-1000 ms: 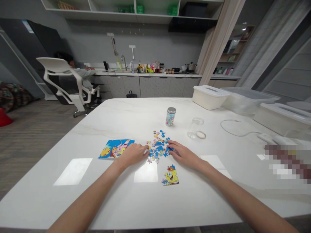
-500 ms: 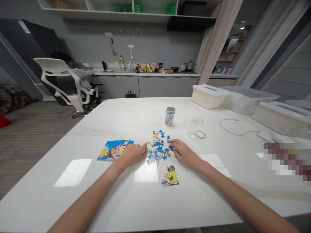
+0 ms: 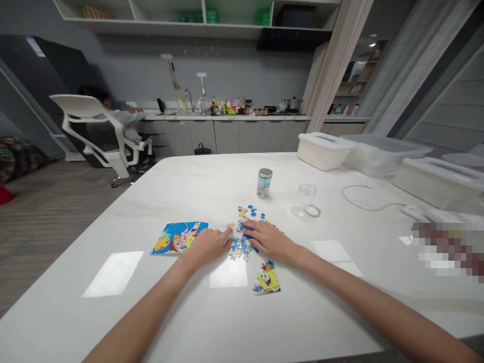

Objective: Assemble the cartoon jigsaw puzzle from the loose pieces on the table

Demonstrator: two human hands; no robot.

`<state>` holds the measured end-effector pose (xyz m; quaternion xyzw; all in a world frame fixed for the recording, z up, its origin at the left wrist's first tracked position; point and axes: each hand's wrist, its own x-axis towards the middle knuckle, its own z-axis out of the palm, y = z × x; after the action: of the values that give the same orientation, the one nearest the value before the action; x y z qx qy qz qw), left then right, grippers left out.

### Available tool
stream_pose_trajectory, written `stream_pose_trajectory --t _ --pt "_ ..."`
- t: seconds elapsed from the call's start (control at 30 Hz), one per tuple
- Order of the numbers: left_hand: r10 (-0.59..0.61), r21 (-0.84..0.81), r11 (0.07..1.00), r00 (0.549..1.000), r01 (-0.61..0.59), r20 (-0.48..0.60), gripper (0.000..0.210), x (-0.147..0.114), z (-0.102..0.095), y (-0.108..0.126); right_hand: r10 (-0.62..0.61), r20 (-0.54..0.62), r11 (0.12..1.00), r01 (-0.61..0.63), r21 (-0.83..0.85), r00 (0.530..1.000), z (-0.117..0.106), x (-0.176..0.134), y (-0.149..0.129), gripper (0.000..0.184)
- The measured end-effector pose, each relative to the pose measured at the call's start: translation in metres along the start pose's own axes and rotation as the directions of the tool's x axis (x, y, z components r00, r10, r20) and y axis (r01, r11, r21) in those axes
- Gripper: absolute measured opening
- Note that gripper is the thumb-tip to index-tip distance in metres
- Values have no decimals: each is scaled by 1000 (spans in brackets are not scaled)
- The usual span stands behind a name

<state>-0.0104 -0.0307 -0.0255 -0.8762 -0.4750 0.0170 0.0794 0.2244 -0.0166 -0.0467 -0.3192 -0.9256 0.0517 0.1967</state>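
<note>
On white surface [image 3: 181, 322], right hand [image 3: 270, 241] spread over loose puzzle pieces [image 3: 237, 246], apparently sorting; left hand [image 3: 212, 244] curled beside them, grip unclear; next pick likely needs fingertip pinch

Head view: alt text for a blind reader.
The right hand lies over loose puzzle pieces on a white table, the left hand at their edge by a picture sheet. A joined puzzle section lies nearer; a printed canister stands beyond.

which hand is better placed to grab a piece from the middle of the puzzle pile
Probably the right hand: it extends over the loose puzzle pieces, while the left hand sits at the pile's left edge.
</note>
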Motion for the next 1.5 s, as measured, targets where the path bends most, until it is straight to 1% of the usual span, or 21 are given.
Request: stream_pose_trajectory --t 0.17,0.3,0.37,0.43,0.5,0.57,0.63,0.7,0.8,0.87,1.03,1.1,1.17,1.2,1.27,1.37,1.5 --pt "-16 19 1000 1000 16 1 36 1 4 1 58 -127 996 -50 71 990 4 -1 3 28" --pt "-20 29 999 1000 20 7 38 1 7 1 132 -178 983 -105 153 975 3 -3 2 27" --pt "-16 34 999 1000 15 20 38 2 8 0 165 -204 968 -119 220 965 2 -2 2 26" --pt "-12 37 999 999 10 37 38 4 8 1 217 -265 939 -126 320 940 2 -2 4 28" --pt "-7 35 999 999 5 52 35 8 7 2 290 -341 895 -128 426 894 4 -3 7 37" --pt "-5 30 1000 998 3 58 30 14 5 3 354 -379 850 -125 512 855 6 -4 10 45" --pt "-17 29 999 998 15 57 28 21 1 6 397 -372 801 -119 587 839 8 -4 12 45" --pt "-48 31 998 997 46 54 29 30 -2 8 439 -372 756 -112 645 818 10 -3 14 41" --pt "-91 21 996 994 90 59 30 49 -4 10 482 -415 741 -107 663 772 13 -1 18 35" --pt "-110 4 994 992 110 61 34 63 -3 9 506 -424 732 -113 672 751 15 0 22 34" --pt "-136 -63 988 986 143 100 32 94 -1 3 603 -352 621 -145 770 716 14 -2 27 37" --pt "-152 -86 983 982 162 115 31 99 -1 1 615 -352 607 -139 782 705 12 -3 26 38" --pt "-169 -103 978 978 182 125 30 99 -2 -1 620 -354 607 -143 782 700 9 -3 24 36" --pt "-177 -111 975 976 192 129 29 98 -3 -2 618 -346 606 -148 781 706 8 -2 23 34" --pt "-193 -127 969 972 210 134 28 93 -4 -2 603 -324 604 -151 783 729 8 -2 22 33" --pt "-213 -154 960 967 234 138 27 85 -6 -2 562 -315 608 -124 784 765 9 -2 23 34" --pt "-219 -190 952 967 240 128 24 74 -9 -4 548 -316 619 -121 776 775 13 -1 26 30"
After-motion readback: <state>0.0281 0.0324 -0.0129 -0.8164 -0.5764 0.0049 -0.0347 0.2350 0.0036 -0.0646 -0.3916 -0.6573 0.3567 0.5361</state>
